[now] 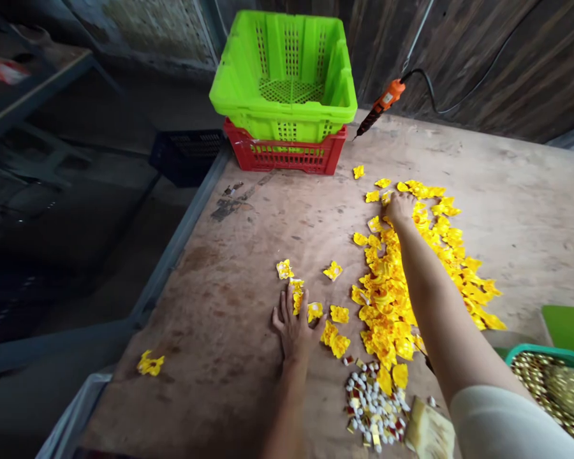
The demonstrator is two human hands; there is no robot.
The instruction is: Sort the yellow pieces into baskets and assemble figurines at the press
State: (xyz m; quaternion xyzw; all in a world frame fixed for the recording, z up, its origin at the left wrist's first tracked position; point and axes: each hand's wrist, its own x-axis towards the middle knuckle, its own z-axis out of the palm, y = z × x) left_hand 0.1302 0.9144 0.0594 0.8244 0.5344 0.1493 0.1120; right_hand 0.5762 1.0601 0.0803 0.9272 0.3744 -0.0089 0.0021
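Observation:
My left hand (294, 328) lies over the wooden table with fingers spread, its tips touching or beside a small yellow plastic flower (297, 298). More single flowers lie around it, one (314, 311) by the thumb side and another (284, 269) just beyond the fingers. My right hand (402, 207) reaches across to the far left edge of a heap of yellow flowers (392, 287). Its fingers are curled together at a yellow flower (386, 197) with a pale middle; the fingertips are partly hidden. The right forearm covers part of the heap.
A green crate (287, 115) sits in a red crate (287, 158) at the back. An orange electric screwdriver (387, 99) hangs beside them. White-and-gold small parts (373, 401), a pale block (429, 430) and a teal basket (530, 349) of gold beads are near me. The table's left edge is close.

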